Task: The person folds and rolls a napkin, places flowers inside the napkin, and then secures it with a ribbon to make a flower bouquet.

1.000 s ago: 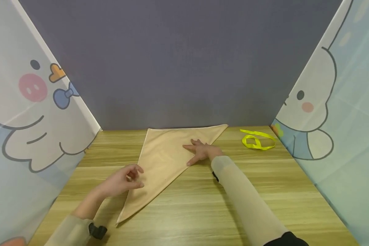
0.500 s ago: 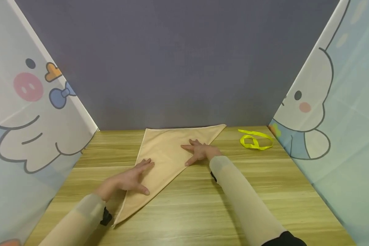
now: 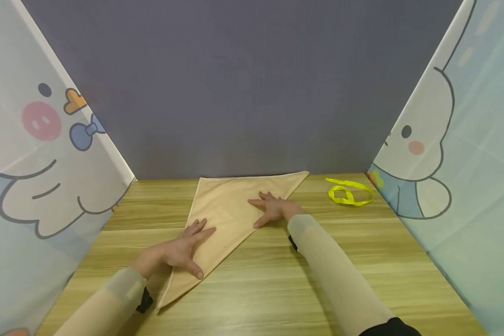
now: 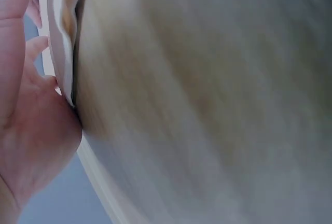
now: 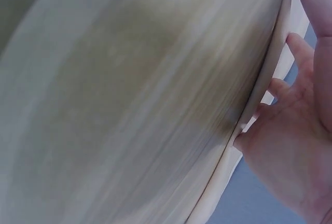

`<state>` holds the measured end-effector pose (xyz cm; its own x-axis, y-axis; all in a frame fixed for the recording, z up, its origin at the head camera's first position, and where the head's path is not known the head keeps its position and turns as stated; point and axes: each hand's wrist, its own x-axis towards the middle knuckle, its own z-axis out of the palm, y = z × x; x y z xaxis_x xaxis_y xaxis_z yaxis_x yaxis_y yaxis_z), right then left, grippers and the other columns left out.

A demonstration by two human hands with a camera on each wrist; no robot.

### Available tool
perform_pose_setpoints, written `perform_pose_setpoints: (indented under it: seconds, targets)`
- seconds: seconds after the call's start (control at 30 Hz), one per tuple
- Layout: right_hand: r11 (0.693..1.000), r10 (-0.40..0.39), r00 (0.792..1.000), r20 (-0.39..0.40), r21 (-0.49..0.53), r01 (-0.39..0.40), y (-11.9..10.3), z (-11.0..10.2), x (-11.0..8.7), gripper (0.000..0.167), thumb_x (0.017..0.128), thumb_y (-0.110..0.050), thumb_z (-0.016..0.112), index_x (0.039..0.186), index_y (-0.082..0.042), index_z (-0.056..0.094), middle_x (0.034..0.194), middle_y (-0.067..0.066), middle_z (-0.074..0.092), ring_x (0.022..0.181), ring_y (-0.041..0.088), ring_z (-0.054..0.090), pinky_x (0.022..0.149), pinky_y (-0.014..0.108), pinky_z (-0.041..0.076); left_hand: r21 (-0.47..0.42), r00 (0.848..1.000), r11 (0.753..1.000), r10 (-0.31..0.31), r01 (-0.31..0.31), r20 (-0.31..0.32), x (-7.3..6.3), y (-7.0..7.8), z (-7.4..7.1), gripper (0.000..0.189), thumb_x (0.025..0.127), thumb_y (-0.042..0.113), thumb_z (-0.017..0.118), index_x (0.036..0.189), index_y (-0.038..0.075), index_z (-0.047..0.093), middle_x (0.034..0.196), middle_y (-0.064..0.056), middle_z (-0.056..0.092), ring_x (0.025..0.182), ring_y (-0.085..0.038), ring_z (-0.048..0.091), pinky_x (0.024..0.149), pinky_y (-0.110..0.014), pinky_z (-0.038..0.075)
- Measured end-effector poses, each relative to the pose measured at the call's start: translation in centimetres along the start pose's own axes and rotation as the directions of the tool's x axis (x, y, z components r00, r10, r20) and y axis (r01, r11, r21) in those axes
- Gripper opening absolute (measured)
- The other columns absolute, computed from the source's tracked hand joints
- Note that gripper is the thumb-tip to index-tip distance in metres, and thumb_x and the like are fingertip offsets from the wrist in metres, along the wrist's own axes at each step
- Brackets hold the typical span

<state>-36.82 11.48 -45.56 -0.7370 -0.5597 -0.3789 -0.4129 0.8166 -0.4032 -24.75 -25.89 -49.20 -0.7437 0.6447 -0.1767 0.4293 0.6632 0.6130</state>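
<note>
A peach-coloured cloth (image 3: 227, 205) lies folded into a triangle on the wood-grain table, its long slanted edge toward the lower right. My left hand (image 3: 182, 249) rests on its lower left part with fingers spread, the thumb near the slanted edge. Higher up, my right hand (image 3: 273, 208) touches the cloth beside that same edge, fingers spread as well. The left wrist view shows the left palm (image 4: 39, 130) at the cloth's layered border. In the right wrist view, the right hand's fingertips meet the cloth's edge (image 5: 249, 102).
A loosely looped yellow ribbon (image 3: 348, 193) lies at the back right of the table (image 3: 252, 298). A dark grey panel (image 3: 252, 88) stands along the back, and cartoon-printed panels (image 3: 458, 186) flank both sides.
My left hand has come down from the cloth's left edge onto the cloth, its curled fingers spreading out, thumb sliding toward the slanted edge. The right hand has stayed in place.
</note>
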Motion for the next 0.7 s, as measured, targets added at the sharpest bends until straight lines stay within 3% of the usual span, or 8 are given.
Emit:
perform_pose_setpoints:
  seconds: [0.13,0.3,0.47,0.7]
  targets:
    - [1.0,-0.007,1.0,-0.005,-0.005,0.007,-0.1,0.0,-0.1,0.1,0.099,-0.065,0.073,0.177,-0.034,0.018,0.186,0.011,-0.009,0.171,0.04,-0.015,0.135,0.068,-0.005,0.001,1.0,1.0,-0.015,0.015,0.002,-0.1,0.3,0.0,0.142,0.07,0.049,0.104,0.177,0.012,0.018,0.182,-0.026,-0.011,0.165,-0.056,-0.017,0.119,-0.091,0.0]
    - [0.998,-0.042,0.998,-0.035,-0.041,0.041,-1.5,1.1,-0.8,0.099,0.108,-0.069,0.053,0.178,-0.016,0.008,0.185,0.015,-0.009,0.172,0.036,-0.012,0.136,0.065,-0.005,0.043,1.0,0.999,-0.028,0.028,0.006,-0.2,1.0,-0.1,0.149,0.07,0.054,0.103,0.177,0.007,0.011,0.182,-0.028,-0.01,0.166,-0.057,-0.016,0.123,-0.087,0.0]
    - [0.987,-0.098,0.995,-0.031,-0.131,0.093,-5.1,3.5,-2.2,0.099,0.109,-0.076,0.038,0.178,-0.013,0.005,0.186,0.012,-0.005,0.173,0.03,-0.007,0.139,0.06,0.0,0.065,1.0,0.998,-0.023,0.022,0.014,-0.1,1.5,-0.3,0.153,0.069,0.055,0.103,0.175,0.002,0.007,0.181,-0.031,-0.011,0.165,-0.059,-0.016,0.127,-0.081,-0.003]
    - [0.972,-0.113,0.993,0.023,-0.206,0.116,-10.0,6.3,-3.1,0.102,0.107,-0.081,0.035,0.178,-0.012,0.008,0.187,0.007,-0.001,0.173,0.025,-0.001,0.14,0.056,0.005,0.088,0.998,0.995,-0.056,0.054,0.02,0.2,1.3,0.1,0.154,0.069,0.06,0.101,0.176,0.005,0.006,0.182,-0.029,-0.013,0.166,-0.056,-0.016,0.129,-0.08,-0.003]
